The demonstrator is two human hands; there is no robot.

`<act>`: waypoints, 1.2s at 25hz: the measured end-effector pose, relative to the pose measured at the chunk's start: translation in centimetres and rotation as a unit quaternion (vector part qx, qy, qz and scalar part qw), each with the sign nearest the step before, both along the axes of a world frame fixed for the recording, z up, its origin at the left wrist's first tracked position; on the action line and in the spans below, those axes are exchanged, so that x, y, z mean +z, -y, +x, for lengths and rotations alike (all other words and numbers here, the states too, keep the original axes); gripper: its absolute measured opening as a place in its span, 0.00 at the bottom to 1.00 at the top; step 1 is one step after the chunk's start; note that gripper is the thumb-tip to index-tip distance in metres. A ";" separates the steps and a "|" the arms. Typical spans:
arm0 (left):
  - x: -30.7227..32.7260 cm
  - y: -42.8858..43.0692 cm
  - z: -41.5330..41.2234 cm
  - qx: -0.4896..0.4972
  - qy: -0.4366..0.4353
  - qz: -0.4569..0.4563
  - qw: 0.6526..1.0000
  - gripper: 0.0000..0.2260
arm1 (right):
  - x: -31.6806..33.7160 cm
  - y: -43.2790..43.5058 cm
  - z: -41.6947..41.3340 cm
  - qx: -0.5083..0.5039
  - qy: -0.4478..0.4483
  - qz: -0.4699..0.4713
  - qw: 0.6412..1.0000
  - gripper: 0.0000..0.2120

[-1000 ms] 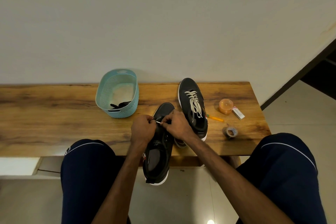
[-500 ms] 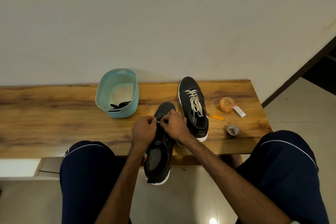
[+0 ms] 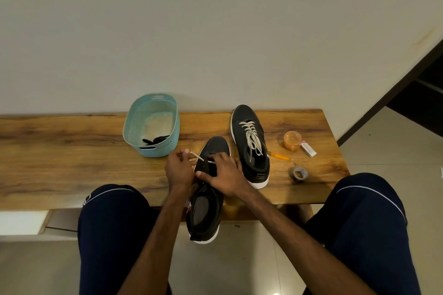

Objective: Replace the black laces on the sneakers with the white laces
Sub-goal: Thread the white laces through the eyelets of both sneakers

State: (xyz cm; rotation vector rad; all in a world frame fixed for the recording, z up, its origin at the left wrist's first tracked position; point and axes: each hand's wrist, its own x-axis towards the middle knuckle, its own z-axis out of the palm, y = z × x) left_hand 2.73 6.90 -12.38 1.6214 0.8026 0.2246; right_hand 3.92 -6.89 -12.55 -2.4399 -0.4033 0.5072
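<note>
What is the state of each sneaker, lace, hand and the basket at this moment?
near sneaker, heel past the bench edge, lacing barely started
far sneaker, on the bench, laced white
basket, upright
black laces, lying in the basket
white lace, drawn straight from near sneaker
left hand, pinches white lace
right hand, holds near sneaker
</note>
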 end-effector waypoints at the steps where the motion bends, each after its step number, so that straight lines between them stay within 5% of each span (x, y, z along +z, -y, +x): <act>1: 0.8 0.0 -0.1 0.018 0.042 -0.028 0.999 0.04 | -0.2 0.0 -0.3 -0.005 0.016 0.000 1.000 0.34; 6: 4.8 -2.0 -1.0 0.070 0.236 -0.123 0.961 0.03 | -0.4 -0.5 -1.2 -0.054 0.076 0.039 0.995 0.35; 8: 4.2 -2.2 -1.3 0.036 0.157 -0.065 0.985 0.03 | -0.6 -0.5 -2.1 -0.096 0.081 0.063 0.990 0.39; 9: 3.3 -2.0 -1.4 -0.025 0.078 0.040 0.996 0.04 | -0.8 -0.5 -2.5 -0.115 0.075 0.075 0.988 0.40; 11: 1.2 -1.0 -2.0 -0.181 -0.078 0.260 0.945 0.08 | -0.9 -0.6 -3.4 -0.140 0.078 0.083 0.984 0.41; 14: 0.0 0.1 -2.2 -0.259 -0.158 0.350 0.886 0.09 | -1.1 -0.8 -3.6 -0.164 0.062 0.095 0.980 0.42; 16: 0.8 0.1 -1.7 -0.221 -0.096 0.245 0.939 0.08 | -1.2 -1.0 -3.9 -0.198 0.035 0.120 0.972 0.44; 18: 2.9 -0.2 -1.6 -0.135 0.004 0.015 0.991 0.09 | -1.5 -1.3 -3.9 -0.222 0.021 0.121 0.967 0.45; 22: 6.2 -1.0 -2.4 -0.052 0.169 -0.114 0.978 0.09 | -1.2 -2.3 -3.5 -0.219 0.030 0.087 0.971 0.43; 25: 6.4 -1.8 -2.8 0.002 0.212 -0.169 0.963 0.11 | -1.0 -2.7 -2.9 -0.202 0.042 0.057 0.977 0.44; 28: 4.7 -2.1 -2.1 -0.107 0.065 0.086 0.988 0.14 | -1.1 -2.7 -3.0 -0.231 0.036 0.042 0.971 0.44; 30: 2.5 -1.4 -2.3 -0.227 -0.119 0.307 0.916 0.16 | -1.3 -2.8 -3.1 -0.243 0.036 0.039 0.969 0.44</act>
